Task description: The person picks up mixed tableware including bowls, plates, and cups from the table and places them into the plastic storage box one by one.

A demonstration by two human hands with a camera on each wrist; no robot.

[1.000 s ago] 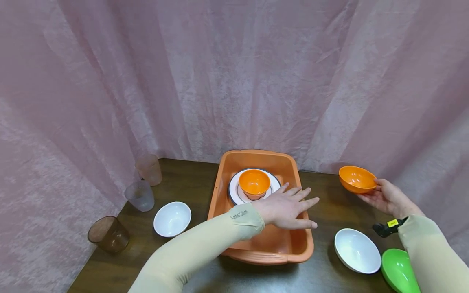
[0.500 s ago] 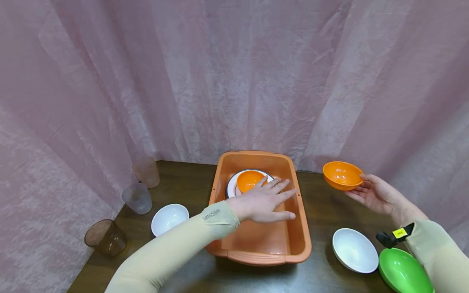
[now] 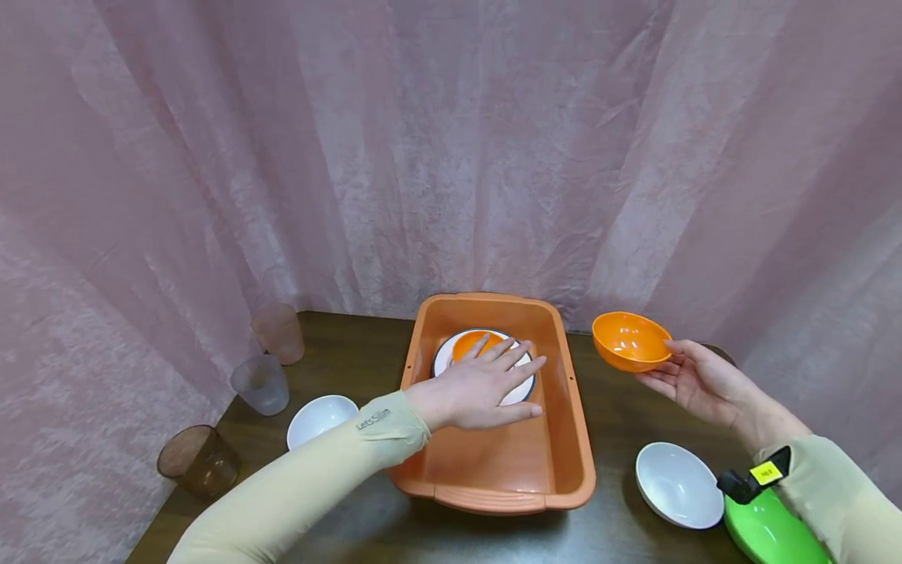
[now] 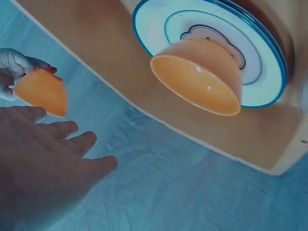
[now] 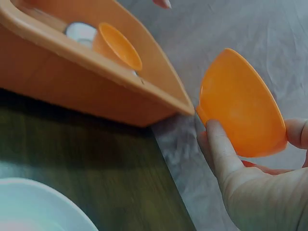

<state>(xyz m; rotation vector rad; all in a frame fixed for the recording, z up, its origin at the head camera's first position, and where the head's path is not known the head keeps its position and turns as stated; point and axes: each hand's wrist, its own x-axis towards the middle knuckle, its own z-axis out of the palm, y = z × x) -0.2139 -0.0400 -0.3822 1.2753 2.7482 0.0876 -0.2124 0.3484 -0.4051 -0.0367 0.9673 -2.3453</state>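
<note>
My right hand [image 3: 705,384] holds an orange bowl [image 3: 631,342] by its side, thumb at the rim and fingers beneath, raised to the right of an orange-brown basin [image 3: 580,439]. In the right wrist view the held bowl [image 5: 240,106] is tilted, its underside toward the camera. My left hand [image 3: 474,392] is spread with straight fingers over the basin and holds nothing. Partly behind it in the head view, a second orange bowl [image 3: 468,341] sits on stacked white plates with dark rims. The left wrist view shows this bowl [image 4: 197,77] on the top plate [image 4: 262,86] inside the basin.
Left of the basin are a white bowl [image 3: 317,419], a brown tumbler [image 3: 200,462], a clear frosted tumbler [image 3: 261,384] and a pinkish tumbler [image 3: 278,333]. On the right stand another white bowl [image 3: 680,486] and a green bowl [image 3: 771,529]. A pink curtain [image 3: 451,157] hangs behind the table.
My right hand has carried the orange bowl leftward, closer to the basin. My left hand has shifted left, from the basin's right rim to above the bowl and plates.
</note>
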